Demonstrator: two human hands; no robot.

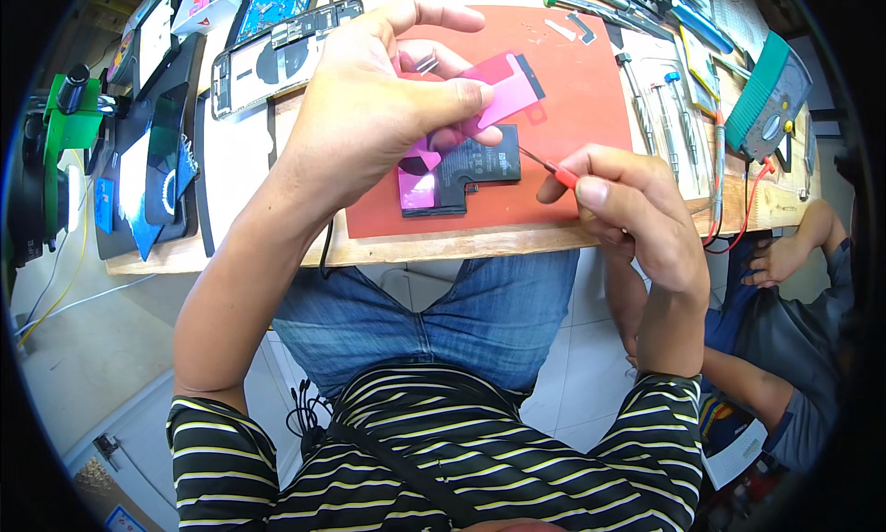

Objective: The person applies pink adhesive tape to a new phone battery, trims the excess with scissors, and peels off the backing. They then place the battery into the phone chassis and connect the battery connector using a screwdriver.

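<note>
My left hand [369, 117] pinches a translucent pink film [503, 84] with a dark strip at its far end, between thumb and fingers. Below it on the red mat [572, 80] lies a black L-shaped phone battery [498, 154]. Another pink film piece [418, 195] covers part of the battery's left side. My right hand [637, 204] is closed round a slim red-handled tool [560, 174] with a thin metal tip pointing toward the battery's right edge. Whether that tip touches the battery, I cannot tell. My left hand partly hides the battery's far end.
An opened phone housing [277, 61] lies at the far left. Screwdrivers [683, 126] and tweezers line the right, near a green-and-grey meter [771, 98] with a red lead. Small scraps [580, 29] sit on the mat's far edge. Another person's arm [789, 251] is at the right.
</note>
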